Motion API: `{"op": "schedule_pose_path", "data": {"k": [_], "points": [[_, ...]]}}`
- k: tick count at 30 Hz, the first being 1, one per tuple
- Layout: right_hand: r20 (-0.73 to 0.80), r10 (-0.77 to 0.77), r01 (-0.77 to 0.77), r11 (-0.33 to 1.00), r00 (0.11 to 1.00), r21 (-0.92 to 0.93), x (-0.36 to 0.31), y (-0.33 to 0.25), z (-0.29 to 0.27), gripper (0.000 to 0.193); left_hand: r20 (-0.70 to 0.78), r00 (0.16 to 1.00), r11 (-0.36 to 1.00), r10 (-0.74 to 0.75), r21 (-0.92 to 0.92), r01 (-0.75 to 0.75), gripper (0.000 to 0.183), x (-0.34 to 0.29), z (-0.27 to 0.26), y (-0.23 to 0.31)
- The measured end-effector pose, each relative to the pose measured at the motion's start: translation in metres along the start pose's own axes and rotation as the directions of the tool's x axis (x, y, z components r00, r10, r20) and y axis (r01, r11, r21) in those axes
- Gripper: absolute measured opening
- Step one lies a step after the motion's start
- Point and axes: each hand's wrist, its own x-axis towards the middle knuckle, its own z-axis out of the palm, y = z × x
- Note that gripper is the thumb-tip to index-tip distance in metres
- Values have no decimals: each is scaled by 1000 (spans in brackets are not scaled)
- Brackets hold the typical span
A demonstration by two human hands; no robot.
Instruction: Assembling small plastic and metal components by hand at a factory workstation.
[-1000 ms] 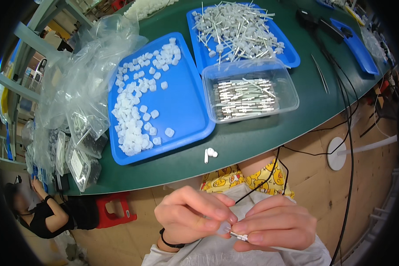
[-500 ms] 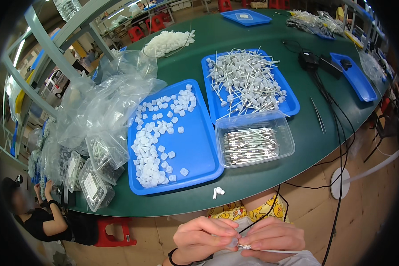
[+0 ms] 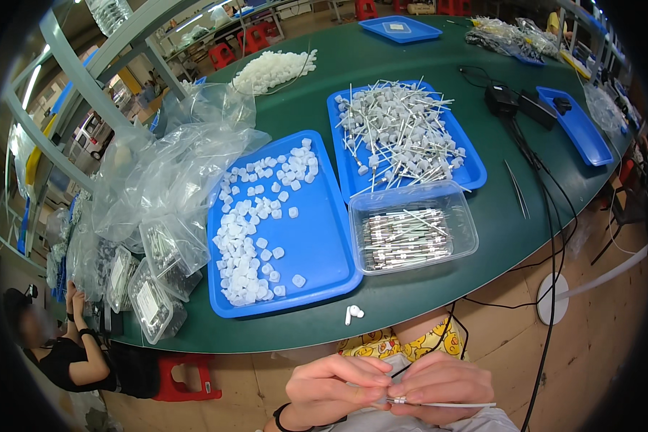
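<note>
**White rod now shows beside the pale cap**

The pale cap (image 3: 382, 400) sits between both hands, below the counter's (image 3: 295, 333) near edge. The left hand's (image 3: 330, 389) grip pinches it; the right hand's (image 3: 450, 381) grip is closed on the metal-ended white rod (image 3: 459, 405), whose length, hidden a second ago, extends rightward. Cap and metal end appear to meet, though fingers hide the join. Beyond lie a blue tray (image 3: 311, 248) of caps and a clear box (image 3: 471, 229) of rods.

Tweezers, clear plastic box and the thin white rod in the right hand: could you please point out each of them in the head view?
Tweezers (image 3: 516, 187): head view, middle of their length.
Clear plastic box (image 3: 465, 220): head view, its right wall.
Thin white rod (image 3: 459, 405): head view, its exposed length.
</note>
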Motion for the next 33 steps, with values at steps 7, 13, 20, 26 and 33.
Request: {"op": "schedule_pose_path", "data": {"k": [7, 13, 20, 26, 33], "points": [[89, 10, -13, 999, 996, 30, -5, 5, -6, 29, 155, 987, 998, -32, 57, 23, 22, 6, -11, 2], [85, 35, -40, 998, 996, 52, -10, 13, -10, 19, 75, 997, 999, -34, 0, 34, 31, 3, -9, -9], [39, 44, -47, 996, 998, 80, -12, 19, -4, 18, 50, 996, 993, -68, -90, 73, 34, 4, -12, -14], [80, 46, -52, 996, 996, 72, -7, 23, -8, 19, 56, 987, 971, -153, -178, 160, 30, 3, -16, -16], [104, 74, -81, 995, 992, 66, -5, 24, -9, 20, 68, 959, 937, -277, -202, 285, 28, 6, -18, -13]]}}
